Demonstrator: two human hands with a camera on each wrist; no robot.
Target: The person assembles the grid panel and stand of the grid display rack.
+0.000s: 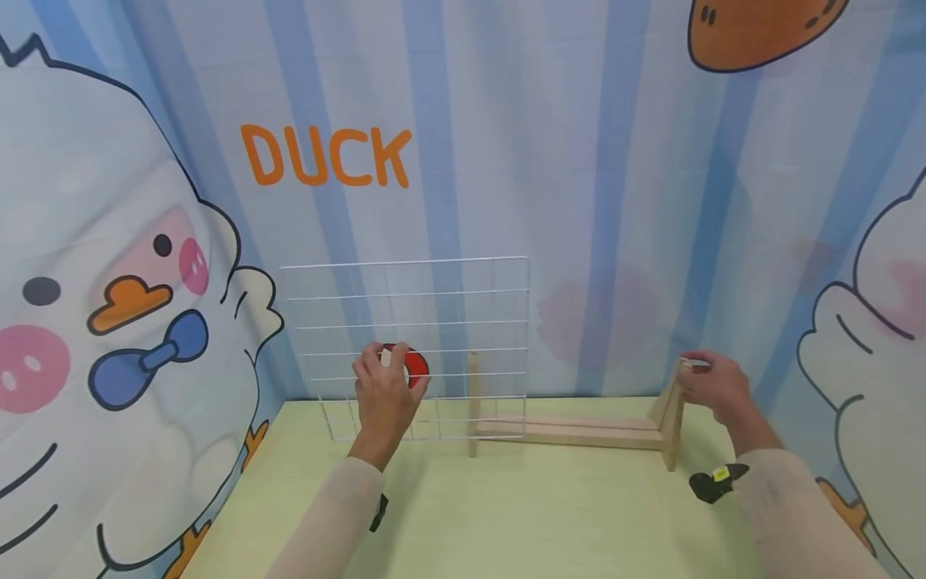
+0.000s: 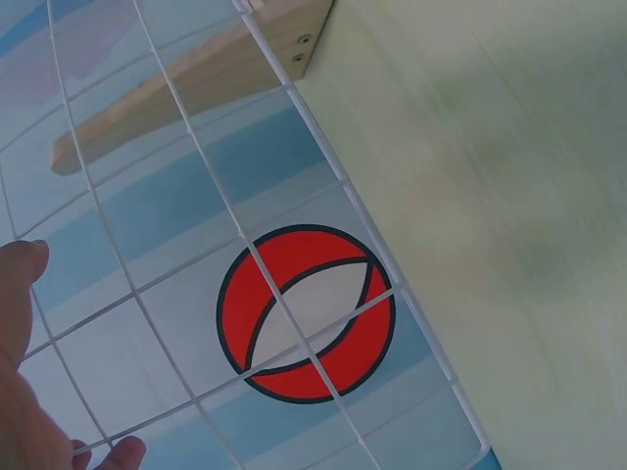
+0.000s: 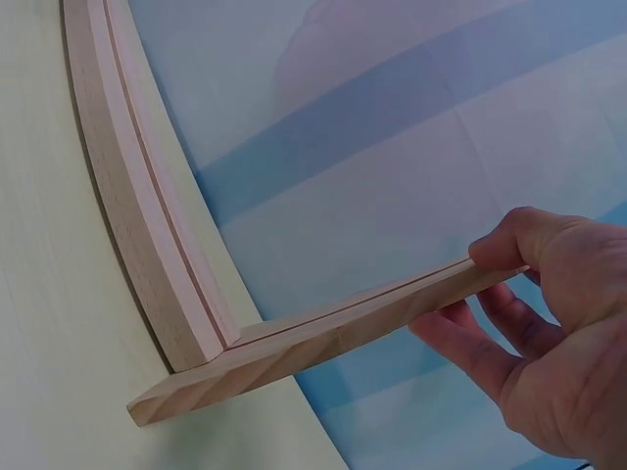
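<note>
Fingers [image 1: 371, 355] of the left hand [image 1: 383, 402] are clamped on the grid [image 1: 448, 324], upright in front of the stand's [image 1: 571, 435] left post [image 1: 473, 386], while the right hand [image 1: 719, 388] pinches the right post [image 1: 676, 414]; an uneven pull would likely snag the grid or tip the stand.

the left hand [image 2: 22, 421] grips a white wire grid [image 2: 135, 293] before a red-and-white circle [image 2: 323, 294].

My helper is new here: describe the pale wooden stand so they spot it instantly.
On the pale green table, find the right hand: it pinches one upright of the pale wooden stand. Solid bars set it apart from the white wire grid.
</note>
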